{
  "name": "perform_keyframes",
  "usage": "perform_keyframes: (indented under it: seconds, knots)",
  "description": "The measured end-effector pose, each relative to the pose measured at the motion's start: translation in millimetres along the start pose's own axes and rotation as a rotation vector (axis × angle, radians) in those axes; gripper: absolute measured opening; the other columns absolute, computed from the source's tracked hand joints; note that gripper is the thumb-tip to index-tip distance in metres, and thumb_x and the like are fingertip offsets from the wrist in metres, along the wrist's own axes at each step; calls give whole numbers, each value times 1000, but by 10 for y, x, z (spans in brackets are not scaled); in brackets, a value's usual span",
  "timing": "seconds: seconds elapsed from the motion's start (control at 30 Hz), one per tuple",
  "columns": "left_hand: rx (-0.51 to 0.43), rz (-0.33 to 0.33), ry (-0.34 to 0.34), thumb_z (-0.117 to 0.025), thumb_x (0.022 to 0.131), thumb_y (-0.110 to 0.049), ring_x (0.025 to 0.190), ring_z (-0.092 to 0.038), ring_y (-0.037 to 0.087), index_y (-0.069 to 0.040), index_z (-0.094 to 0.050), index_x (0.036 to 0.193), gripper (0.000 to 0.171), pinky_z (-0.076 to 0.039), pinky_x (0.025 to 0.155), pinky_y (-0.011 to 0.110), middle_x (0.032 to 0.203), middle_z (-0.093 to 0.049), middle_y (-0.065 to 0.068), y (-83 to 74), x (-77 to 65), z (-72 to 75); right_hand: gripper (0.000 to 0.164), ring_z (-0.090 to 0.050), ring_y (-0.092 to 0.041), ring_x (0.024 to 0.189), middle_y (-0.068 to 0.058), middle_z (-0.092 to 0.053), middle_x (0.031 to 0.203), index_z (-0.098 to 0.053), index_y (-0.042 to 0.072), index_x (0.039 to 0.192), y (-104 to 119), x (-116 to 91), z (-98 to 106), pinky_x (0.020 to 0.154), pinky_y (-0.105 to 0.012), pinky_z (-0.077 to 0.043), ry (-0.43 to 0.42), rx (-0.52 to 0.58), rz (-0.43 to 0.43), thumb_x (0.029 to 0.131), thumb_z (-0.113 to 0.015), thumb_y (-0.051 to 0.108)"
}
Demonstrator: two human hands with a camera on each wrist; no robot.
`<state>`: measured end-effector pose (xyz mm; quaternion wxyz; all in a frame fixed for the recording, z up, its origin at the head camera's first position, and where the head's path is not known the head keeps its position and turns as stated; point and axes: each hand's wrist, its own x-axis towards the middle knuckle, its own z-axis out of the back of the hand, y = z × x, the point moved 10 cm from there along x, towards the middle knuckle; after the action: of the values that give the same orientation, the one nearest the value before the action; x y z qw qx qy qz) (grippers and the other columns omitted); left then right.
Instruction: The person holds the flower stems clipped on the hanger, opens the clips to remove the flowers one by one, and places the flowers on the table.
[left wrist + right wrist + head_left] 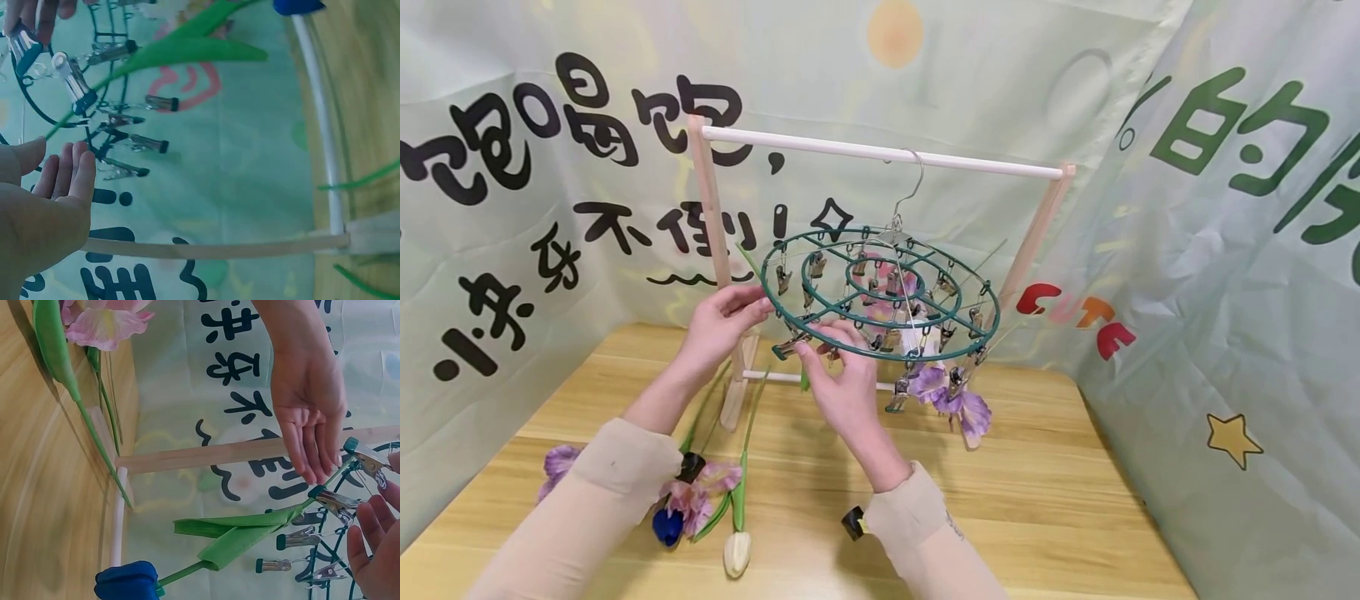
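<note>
A round green drying rack [880, 354] with metal clips hangs by a hook from a white rail. At its left rim my left hand [726, 329] pinches the thin green stem [342, 470] of a blue tulip [128, 581] between thumb and fingertips. The tulip hangs head down, its leaves [231, 540] below the clips. My right hand [850, 383], under the front left rim, pinches a metal clip [786, 346] with dark green tips. The stem passes right by that clip. In the head view the right hand hides the bloom.
The rack hangs inside a wooden frame [709, 200] with a white top rail [880, 152]. Purple flowers [951, 400] hang at its right. On the table [1037, 500] lie a white tulip [737, 554], another blue bloom [667, 527], pink flowers [700, 492] and a black object [853, 522].
</note>
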<state>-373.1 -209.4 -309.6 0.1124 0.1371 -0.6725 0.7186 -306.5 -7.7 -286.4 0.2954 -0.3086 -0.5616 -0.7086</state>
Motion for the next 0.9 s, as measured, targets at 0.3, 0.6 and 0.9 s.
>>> perform_keyframes:
  seconds: [0.3,0.6,0.9]
  knots:
    - [-181,-15,-23,-66,103,-8,103,-71,5,9,-56,129,33,-57,95,21,105,-75,-12,-75,10,-45,20,-63,-25,98,-6,-68,120,-78,5,111,-13,59,-93,75,-32,-51,17,-12,-32,95,-78,16]
    - [-216,22,-62,-64,102,-3,99,-73,7,17,-50,132,38,-55,101,33,107,-71,-3,-37,32,-70,21,-60,-23,122,-9,-68,122,-77,3,109,-82,117,-181,103,-41,-49,59,-68,-85,95,-78,18]
    - [-226,12,-59,-58,104,2,98,-73,6,10,-56,126,23,-59,94,27,101,-72,-6,-22,39,-84,24,-64,-24,108,-9,-71,118,-75,7,120,-81,172,-190,95,-42,-50,45,-83,-35,101,-69,19]
